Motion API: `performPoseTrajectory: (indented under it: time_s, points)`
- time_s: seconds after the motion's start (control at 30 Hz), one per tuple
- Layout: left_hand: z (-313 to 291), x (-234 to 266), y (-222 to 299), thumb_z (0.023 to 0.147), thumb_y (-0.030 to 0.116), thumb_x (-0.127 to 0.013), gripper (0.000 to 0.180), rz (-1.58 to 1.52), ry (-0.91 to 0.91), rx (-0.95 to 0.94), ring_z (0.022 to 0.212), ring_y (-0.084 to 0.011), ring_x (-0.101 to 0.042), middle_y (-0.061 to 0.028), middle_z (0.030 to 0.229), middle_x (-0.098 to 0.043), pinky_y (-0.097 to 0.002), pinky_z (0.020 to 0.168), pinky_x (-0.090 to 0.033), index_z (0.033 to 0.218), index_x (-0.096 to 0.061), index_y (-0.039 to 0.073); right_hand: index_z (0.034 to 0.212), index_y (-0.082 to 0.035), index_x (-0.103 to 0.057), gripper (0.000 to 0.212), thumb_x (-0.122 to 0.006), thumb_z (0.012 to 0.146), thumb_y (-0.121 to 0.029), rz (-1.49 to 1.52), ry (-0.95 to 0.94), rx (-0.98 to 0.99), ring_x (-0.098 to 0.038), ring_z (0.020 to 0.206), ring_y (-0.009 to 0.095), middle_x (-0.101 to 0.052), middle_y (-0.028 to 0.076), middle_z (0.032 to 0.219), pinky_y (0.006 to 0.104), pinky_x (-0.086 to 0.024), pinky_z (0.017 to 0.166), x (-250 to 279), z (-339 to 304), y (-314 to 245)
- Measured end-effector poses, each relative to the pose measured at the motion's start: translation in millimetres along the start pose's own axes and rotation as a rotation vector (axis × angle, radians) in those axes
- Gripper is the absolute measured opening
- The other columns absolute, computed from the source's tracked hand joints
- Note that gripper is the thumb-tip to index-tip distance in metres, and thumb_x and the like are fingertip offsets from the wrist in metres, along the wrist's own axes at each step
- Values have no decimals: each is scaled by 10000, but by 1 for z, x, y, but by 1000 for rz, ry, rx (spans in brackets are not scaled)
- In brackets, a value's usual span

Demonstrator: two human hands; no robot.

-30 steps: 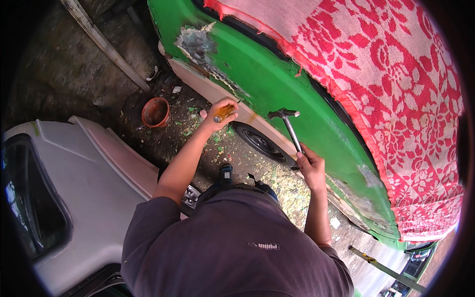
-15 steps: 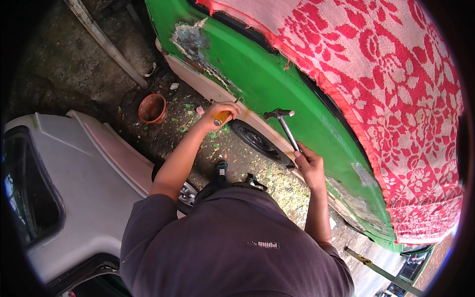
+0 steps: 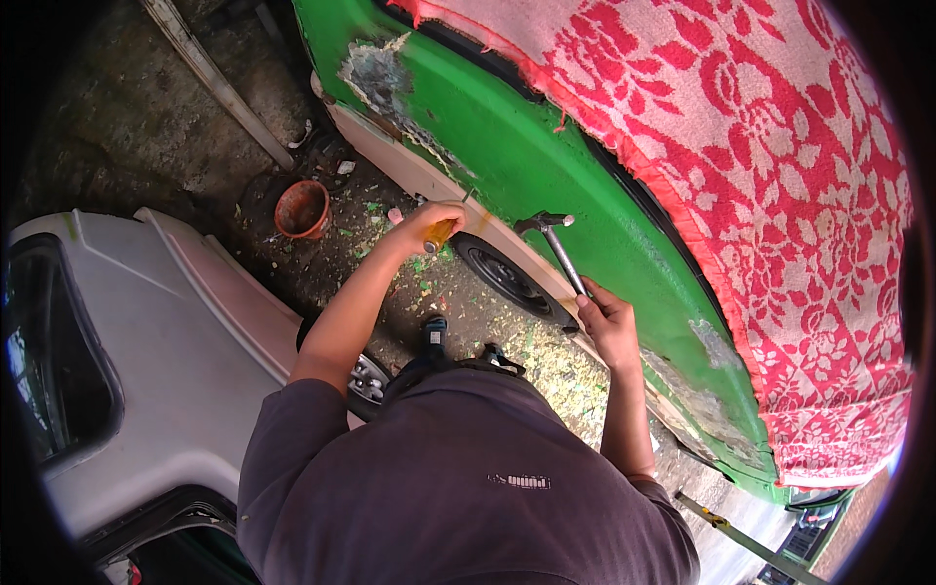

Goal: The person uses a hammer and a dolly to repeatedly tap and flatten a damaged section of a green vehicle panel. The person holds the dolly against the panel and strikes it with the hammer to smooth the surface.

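My left hand is closed around a screwdriver-like tool with an amber handle. Its thin dark shaft pokes out past my fingers toward the lower side of a green car body. Whether the tip touches the metal is hard to see. A hammer with a metal shaft is gripped in my right hand. The hammer head sits just right of my left hand, in front of the green panel and apart from the amber handle. Along the panel, a rough grey patch shows where paint is stripped.
A red and pink flowered cloth covers the green car's upper part. Below the panel is a black wheel. A grey car stands close on my left. An orange-brown bucket and paint flakes lie on the ground.
The hammer has shifted very slightly left, and the amber handle has tilted a little in my left hand. Both hands keep their grips.
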State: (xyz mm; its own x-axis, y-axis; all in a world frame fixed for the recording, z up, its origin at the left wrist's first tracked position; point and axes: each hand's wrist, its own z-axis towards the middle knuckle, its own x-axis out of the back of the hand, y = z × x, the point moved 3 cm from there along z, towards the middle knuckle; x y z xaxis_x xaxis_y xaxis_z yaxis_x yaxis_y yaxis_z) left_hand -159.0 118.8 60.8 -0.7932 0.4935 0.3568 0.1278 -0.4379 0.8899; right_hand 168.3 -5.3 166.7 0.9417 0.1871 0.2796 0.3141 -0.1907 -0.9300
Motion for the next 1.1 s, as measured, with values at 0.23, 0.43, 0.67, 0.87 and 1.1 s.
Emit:
performPoseTrajectory:
  time_s: [0.23, 0.43, 0.67, 0.87, 1.1]
  points:
    - [0, 4, -9, 771, -83, -614, 244, -215, 162, 37, 780, -136, -491, -51, 823, -497, -291, 732, -444, 821, -412, 43, 1297, 0, -625, 372, -649, 971, -178, -4, 4, 6, -419, 652, 53, -536, -48, 751, 226, -368, 589, 2, 0, 2]
    - [5, 27, -14, 792, -57, -616, 217, -216, 147, 59, 801, -144, -535, -74, 877, -554, -299, 740, -462, 787, -417, 29, 1314, -3, -614, 387, -648, 973, -182, 28, 14, -14, -410, 621, 44, -533, -49, 732, 230, -345, 554, 5, -1, 0]
    - [14, 29, -5, 733, -38, -639, 196, 102, -1, 76, 798, -157, -554, -74, 833, -587, -303, 729, -464, 799, -471, 39, 1317, -4, -613, 388, -650, 972, -176, 40, 21, -36, -395, 593, 37, -513, -57, 704, 226, -319, 523, 4, 0, -1]
    - [5, 22, -12, 749, -39, -649, 206, -73, 112, -5, 789, -142, -540, -52, 855, -571, -296, 728, -454, 816, -474, 48, 1312, 1, -615, 382, -652, 971, -169, 33, 10, -29, -391, 595, 35, -520, -61, 709, 229, -320, 525, -1, 4, 0]
    - [-1, 6, -19, 820, -44, -668, 230, -60, 193, 0, 761, -148, -487, -60, 842, -526, -293, 712, -419, 774, -455, 30, 1284, 10, -630, 364, -659, 967, -165, -21, 11, 10, -461, 679, 62, -582, -28, 795, 234, -405, 619, -9, 13, 1]
